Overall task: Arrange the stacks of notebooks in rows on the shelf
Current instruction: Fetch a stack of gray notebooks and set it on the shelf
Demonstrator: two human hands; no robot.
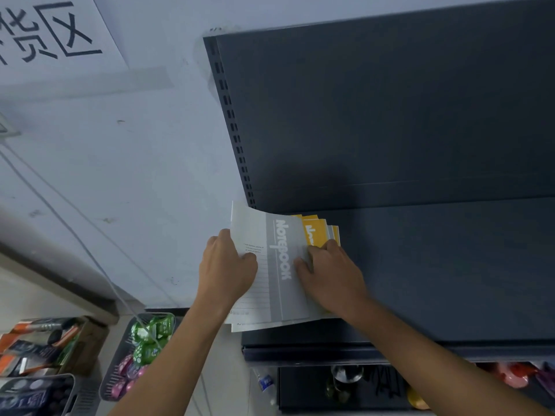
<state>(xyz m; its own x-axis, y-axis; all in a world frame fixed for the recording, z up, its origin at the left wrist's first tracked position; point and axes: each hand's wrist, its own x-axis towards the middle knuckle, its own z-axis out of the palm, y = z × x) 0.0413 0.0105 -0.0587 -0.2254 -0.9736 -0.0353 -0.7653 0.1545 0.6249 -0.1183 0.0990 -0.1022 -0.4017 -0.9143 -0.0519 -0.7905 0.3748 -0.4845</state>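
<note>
Head | both hands (228,265) (330,271) grip notebook stack (279,265) | shelf (435,265) left end

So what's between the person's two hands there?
In the head view, the grey notebook atop the stack spans the gap between the left hand and right hand; both rest on it.

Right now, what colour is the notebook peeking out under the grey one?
Yellow notebook, seen from the head camera.

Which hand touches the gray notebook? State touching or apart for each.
Both touching. The head view shows the left hand gripping the gray notebook at its left edge, the right hand pressing its right side.
</note>
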